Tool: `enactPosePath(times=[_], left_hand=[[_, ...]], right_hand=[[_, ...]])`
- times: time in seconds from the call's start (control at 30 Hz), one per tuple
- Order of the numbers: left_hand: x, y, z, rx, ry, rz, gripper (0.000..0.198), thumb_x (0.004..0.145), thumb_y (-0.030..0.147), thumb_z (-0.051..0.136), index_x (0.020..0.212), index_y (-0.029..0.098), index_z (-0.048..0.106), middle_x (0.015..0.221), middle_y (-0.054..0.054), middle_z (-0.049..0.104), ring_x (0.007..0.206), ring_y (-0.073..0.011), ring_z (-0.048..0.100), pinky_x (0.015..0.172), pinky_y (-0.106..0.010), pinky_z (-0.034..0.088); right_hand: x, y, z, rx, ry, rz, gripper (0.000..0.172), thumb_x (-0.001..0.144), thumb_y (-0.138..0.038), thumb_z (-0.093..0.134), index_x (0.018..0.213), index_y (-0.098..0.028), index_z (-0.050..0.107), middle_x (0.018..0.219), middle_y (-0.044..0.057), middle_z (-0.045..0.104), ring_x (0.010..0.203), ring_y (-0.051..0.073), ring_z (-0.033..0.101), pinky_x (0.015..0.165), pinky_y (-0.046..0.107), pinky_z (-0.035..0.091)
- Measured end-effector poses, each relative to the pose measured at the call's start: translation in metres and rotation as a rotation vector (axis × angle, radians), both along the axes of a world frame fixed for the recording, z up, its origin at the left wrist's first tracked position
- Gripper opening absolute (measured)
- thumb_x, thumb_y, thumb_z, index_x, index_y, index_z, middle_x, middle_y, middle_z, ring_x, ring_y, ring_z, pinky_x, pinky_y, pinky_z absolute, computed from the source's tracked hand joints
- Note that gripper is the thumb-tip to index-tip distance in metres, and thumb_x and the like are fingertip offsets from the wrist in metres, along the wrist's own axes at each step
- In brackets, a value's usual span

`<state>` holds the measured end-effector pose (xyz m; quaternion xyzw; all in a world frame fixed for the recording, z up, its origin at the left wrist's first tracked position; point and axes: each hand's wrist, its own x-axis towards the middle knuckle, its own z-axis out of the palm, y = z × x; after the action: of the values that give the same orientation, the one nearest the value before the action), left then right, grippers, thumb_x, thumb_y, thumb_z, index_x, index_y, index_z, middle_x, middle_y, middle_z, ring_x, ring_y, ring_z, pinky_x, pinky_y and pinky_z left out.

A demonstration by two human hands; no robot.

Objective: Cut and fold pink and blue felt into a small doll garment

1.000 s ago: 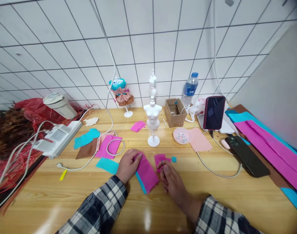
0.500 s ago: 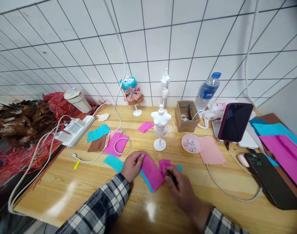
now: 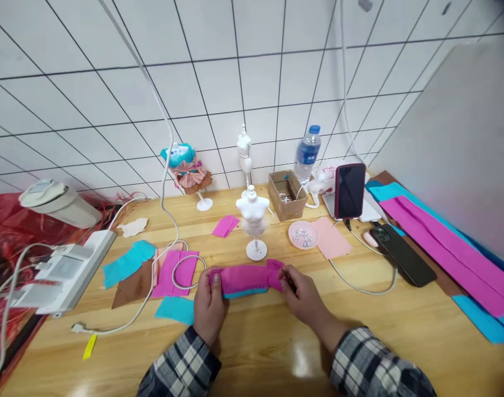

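Level across the table in front of me is a folded magenta crepe paper strip (image 3: 244,277), with a blue layer showing along its lower edge. My left hand (image 3: 209,306) is closed on its left end, thumb on top. At the other end, my right hand (image 3: 307,295) is closed around a small dark tool (image 3: 289,279), its kind mostly hidden by the fingers. The tool's tip meets a bunched magenta piece (image 3: 275,274) at the strip's right end. Just beyond the strip stands a small white dress form (image 3: 252,212), bare on its round base.
Blue (image 3: 175,310), brown and magenta paper pieces lie left, beside a white cable (image 3: 123,330) and power strip (image 3: 76,273). A dressed form (image 3: 189,171), cardboard box (image 3: 287,198), bottle (image 3: 309,151) and pink bead dish (image 3: 304,235) stand behind; phones (image 3: 403,256) lie right.
The magenta strip has turned from slanting to level and risen toward the dress form. The bunched piece now meets its right end, with the tool's tip at it. My view has swung right.
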<state>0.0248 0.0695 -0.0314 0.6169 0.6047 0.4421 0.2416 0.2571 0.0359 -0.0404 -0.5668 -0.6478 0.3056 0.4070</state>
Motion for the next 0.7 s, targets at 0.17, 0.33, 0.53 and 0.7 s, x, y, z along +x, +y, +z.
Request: enactPosePath(times=[0.17, 0.33, 0.53, 0.7], left_hand=[[-0.006, -0.003, -0.004, 0.092, -0.048, -0.001, 0.021, 0.098, 0.032, 0.039, 0.104, 0.019, 0.055, 0.094, -0.004, 0.061, 0.090, -0.0185, 0.058, 0.080, -0.029, 0.046], [-0.010, -0.015, -0.003, 0.226, -0.082, -0.111, 0.020, 0.098, 0.028, 0.040, 0.104, 0.018, 0.056, 0.095, -0.006, 0.060, 0.092, -0.0179, 0.058, 0.083, -0.030, 0.046], [-0.014, -0.045, 0.002, 0.360, -0.121, -0.328, 0.023, 0.097, 0.032, 0.041, 0.095, 0.021, 0.061, 0.081, -0.004, 0.060, 0.075, -0.0152, 0.059, 0.067, -0.027, 0.049], [-0.009, -0.062, 0.004, 0.358, -0.096, -0.331, 0.027, 0.098, 0.034, 0.039, 0.098, 0.020, 0.061, 0.081, -0.005, 0.060, 0.075, -0.0161, 0.059, 0.066, -0.028, 0.050]], right_hand=[[-0.002, -0.002, -0.001, 0.094, 0.000, -0.064, 0.017, 0.092, -0.025, 0.046, 0.099, -0.019, 0.060, 0.090, 0.006, 0.065, 0.083, 0.018, 0.061, 0.074, 0.028, 0.046], [-0.014, -0.012, 0.002, -0.015, -0.039, -0.022, 0.035, 0.088, -0.039, 0.057, 0.115, -0.017, 0.061, 0.066, -0.002, 0.052, 0.060, 0.014, 0.050, 0.058, 0.026, 0.041], [-0.028, -0.021, 0.005, -0.093, 0.259, 0.104, 0.064, 0.085, -0.048, 0.060, 0.139, -0.018, 0.043, 0.097, 0.006, 0.061, 0.086, 0.019, 0.060, 0.078, 0.031, 0.049], [-0.024, -0.020, 0.002, -0.161, 0.323, 0.176, 0.064, 0.073, -0.038, 0.073, 0.132, -0.021, 0.051, 0.122, 0.010, 0.058, 0.115, 0.024, 0.054, 0.102, 0.039, 0.041]])
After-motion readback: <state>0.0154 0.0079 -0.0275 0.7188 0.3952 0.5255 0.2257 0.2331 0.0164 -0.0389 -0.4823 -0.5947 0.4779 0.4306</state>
